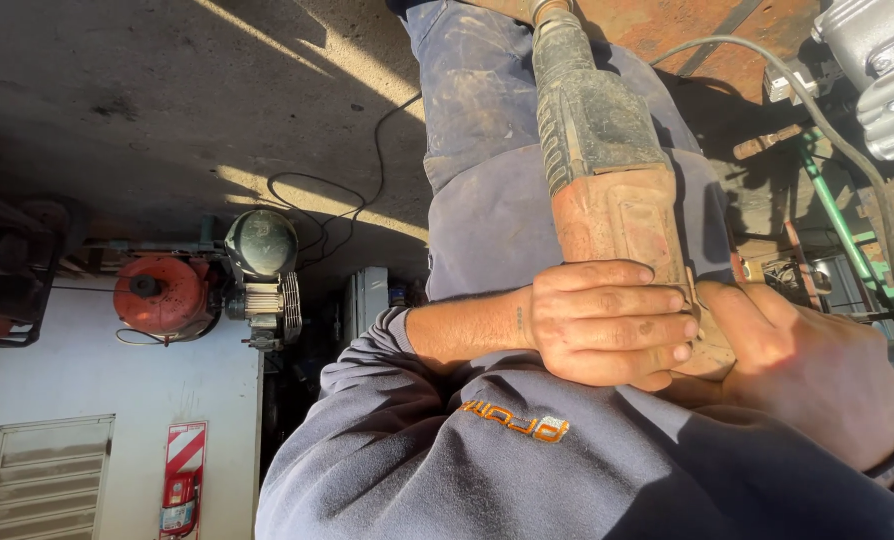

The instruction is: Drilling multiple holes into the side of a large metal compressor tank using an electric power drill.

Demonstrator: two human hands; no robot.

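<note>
While the picture is upside down, both hands meet on a worn power tool (607, 190) (rust-orange body, dark green grip) lying over the person's blue trousers (487, 200). One hand (607, 322), which side I cannot tell, wraps four fingers (657, 300) across the tool's end, forearm level. The other hand (807, 375) clasps it from the opposite side, thumb against the casing.

Both hands clasp a dusty power tool (607, 170) — the left hand (612, 320) wraps its rust-coloured body, fingers curled across the front, and the right hand (807, 375) grips it just beside. A grey cable (757, 60) runs nearby — behind, a red compressor tank (162, 293) sits on the concrete floor (117, 90).
</note>
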